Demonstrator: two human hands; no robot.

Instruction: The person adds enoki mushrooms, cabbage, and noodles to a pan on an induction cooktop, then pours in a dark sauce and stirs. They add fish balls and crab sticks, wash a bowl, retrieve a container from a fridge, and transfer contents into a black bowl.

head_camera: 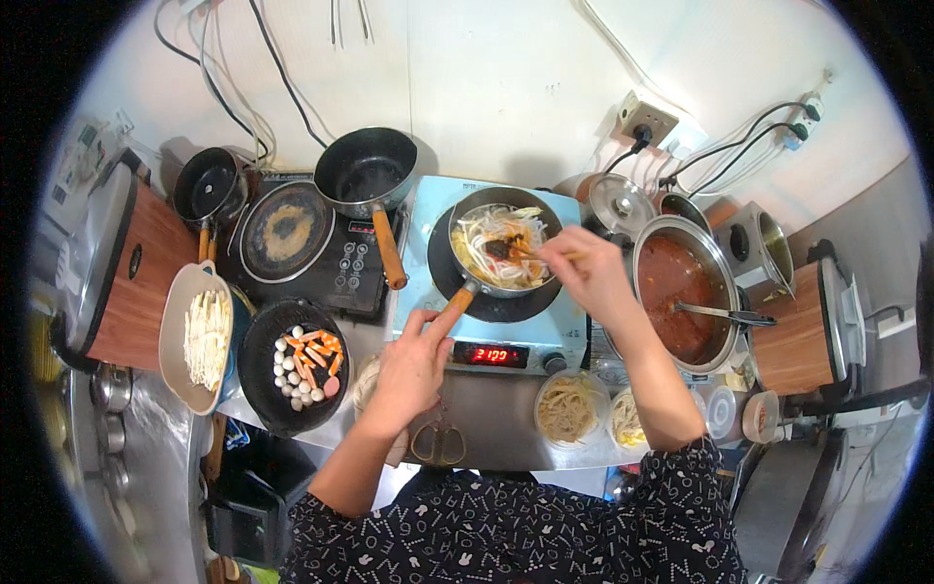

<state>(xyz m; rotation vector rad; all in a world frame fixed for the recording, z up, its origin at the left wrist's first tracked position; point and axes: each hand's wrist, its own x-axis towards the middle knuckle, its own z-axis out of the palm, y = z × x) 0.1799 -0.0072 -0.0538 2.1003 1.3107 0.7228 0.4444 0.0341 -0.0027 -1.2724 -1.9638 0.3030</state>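
A saucepan stands on the light blue induction cooker, whose red display is lit. My left hand is closed around the pan's wooden handle. Inside the pan are pale noodles, shredded vegetables and a dark red sauce in the middle. Over the pan's right rim, my right hand grips thin wooden chopsticks, their tips down in the food by the sauce. My right fingers partly cover the chopsticks.
To the right stands a large pot of red soup with a ladle. Bowls of shredded food and scissors lie near the front edge. Left are a black pan of fish balls, a dish of enoki mushrooms and an unused-looking saucepan.
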